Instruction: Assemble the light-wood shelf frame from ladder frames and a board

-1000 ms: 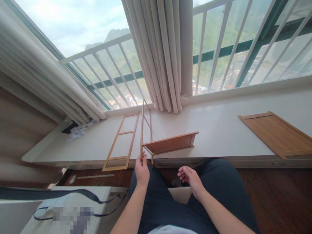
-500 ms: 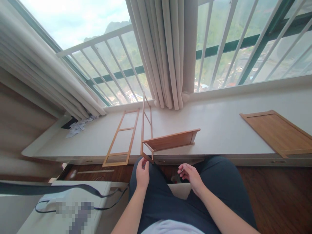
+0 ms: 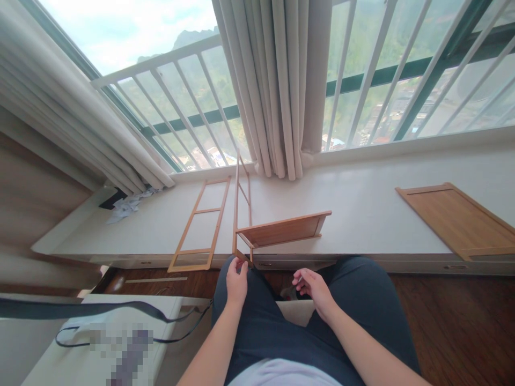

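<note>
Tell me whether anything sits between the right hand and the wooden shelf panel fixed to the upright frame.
Nothing visible does. The right hand hovers over the lap, apart from the shelf panel on the white ledge; only open air lies between them. The left hand touches the upright frame at its near end.

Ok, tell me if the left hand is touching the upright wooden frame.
Touching. The head view shows the left hand with fingertips on the bottom end of the upright wooden frame, no gap visible.

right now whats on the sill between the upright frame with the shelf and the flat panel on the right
Only bare white sill between the shelf and the flat panel, in the head view.
</note>
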Demonstrator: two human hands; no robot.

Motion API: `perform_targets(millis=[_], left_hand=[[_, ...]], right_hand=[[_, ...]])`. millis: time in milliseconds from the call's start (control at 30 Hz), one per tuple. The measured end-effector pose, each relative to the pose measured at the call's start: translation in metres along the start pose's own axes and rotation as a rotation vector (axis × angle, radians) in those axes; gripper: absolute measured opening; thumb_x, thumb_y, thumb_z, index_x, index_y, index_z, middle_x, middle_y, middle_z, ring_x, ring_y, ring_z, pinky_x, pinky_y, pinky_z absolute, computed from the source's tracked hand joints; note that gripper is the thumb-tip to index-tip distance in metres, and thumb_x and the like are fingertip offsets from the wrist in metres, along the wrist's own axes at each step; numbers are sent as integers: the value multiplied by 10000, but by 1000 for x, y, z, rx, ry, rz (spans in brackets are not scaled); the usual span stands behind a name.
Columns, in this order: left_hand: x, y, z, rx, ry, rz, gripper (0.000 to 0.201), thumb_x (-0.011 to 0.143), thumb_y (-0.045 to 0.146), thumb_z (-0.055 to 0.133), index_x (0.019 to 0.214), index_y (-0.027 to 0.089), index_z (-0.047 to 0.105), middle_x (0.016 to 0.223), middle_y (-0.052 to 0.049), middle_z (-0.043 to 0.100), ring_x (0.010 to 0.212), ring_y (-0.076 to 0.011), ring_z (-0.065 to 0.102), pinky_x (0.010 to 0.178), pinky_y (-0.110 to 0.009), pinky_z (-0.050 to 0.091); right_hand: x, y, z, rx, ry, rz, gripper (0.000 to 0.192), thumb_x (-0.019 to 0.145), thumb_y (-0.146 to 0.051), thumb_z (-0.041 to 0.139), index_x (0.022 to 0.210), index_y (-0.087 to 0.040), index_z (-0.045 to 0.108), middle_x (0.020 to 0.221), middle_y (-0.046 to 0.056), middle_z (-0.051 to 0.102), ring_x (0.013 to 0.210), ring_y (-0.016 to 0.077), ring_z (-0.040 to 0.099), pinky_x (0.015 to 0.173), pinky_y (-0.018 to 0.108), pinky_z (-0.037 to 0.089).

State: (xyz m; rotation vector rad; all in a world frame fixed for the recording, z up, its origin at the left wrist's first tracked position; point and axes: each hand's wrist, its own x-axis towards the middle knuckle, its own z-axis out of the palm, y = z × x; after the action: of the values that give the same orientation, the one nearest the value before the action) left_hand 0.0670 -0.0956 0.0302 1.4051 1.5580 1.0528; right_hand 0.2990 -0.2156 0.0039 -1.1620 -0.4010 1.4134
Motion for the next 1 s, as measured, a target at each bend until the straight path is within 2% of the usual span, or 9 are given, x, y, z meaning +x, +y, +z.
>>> perform_targets(millis=[233,367,700,1000], left_hand=[[-1,2,1,54,14,4,493,819,560,648,1081,143,677,1052,-147,725,977,-295,704,826,-431,588],[-2,5,3,46,-13,-5,505,816,580,642,1081,151,675,1083,-149,716,970,-289,702,730,-392,601],[-5,10,4,60,-8,-18,564,804,640,628,1060,139,675,1053,-149,703,935,-286,690,649,-358,588],[-2,5,5,71,-15,26,506,835,605,624,1057,152,667,1038,-134,702,969,-277,681,783,-385,575]], right_hand=[[0,-1,-1,-10,0,23,500,677,-665,758,779,-178,705,714,59,701,568,140,571,499,228,397],[0,1,0,-20,5,24,499,675,-662,760,775,-176,705,709,61,700,563,138,568,497,227,392],[2,6,-1,-27,10,20,482,689,-648,757,772,-176,709,710,59,699,563,135,568,496,223,391],[2,5,-1,-28,6,30,468,694,-631,759,776,-173,708,715,57,703,568,127,571,499,214,394]])
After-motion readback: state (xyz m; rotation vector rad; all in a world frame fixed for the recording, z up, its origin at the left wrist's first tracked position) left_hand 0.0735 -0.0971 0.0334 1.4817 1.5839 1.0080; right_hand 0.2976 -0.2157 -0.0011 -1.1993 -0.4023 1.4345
